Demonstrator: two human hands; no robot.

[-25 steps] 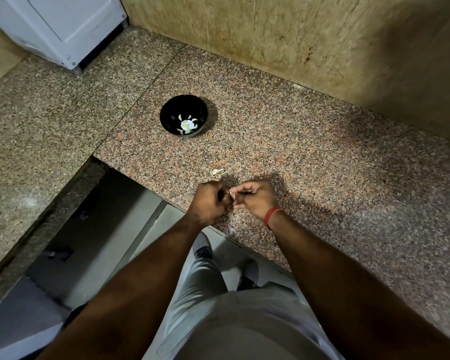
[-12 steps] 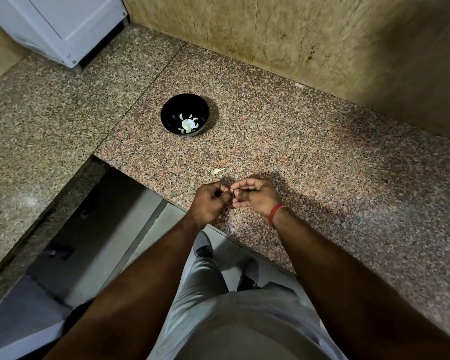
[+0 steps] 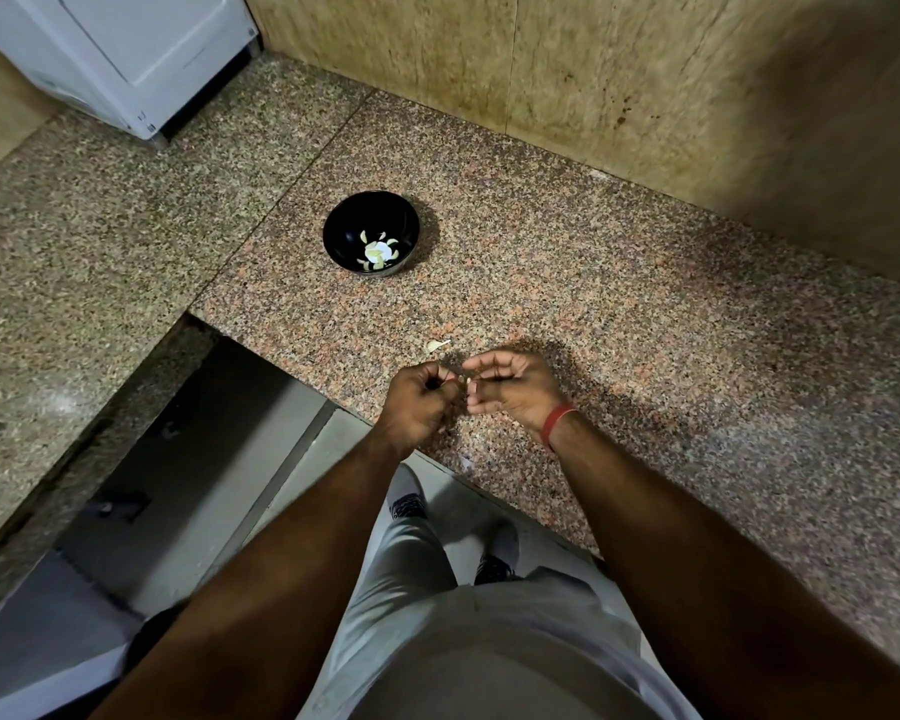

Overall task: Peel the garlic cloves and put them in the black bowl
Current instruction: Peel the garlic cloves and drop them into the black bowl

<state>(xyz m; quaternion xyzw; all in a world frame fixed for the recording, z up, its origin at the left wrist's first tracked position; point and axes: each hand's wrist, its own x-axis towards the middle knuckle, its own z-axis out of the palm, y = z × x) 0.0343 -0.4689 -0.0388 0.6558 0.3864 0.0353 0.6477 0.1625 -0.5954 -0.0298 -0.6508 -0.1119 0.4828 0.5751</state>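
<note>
The black bowl (image 3: 370,233), upper centre on the tabletop (image 3: 645,330), holds peeled cloves. At centre, the left hand (image 3: 419,402) pinches something small; the right hand (image 3: 510,389) has drawn slightly apart since half a second ago, fingers curled around the garlic clove (image 3: 470,391), so skin is probably tearing away. A spare clove (image 3: 436,345) lies just above.

Bare forearms, a red wristband (image 3: 556,426), light grey trousers (image 3: 417,574), seemingly dark-patterned grey shoes (image 3: 406,498).
</note>
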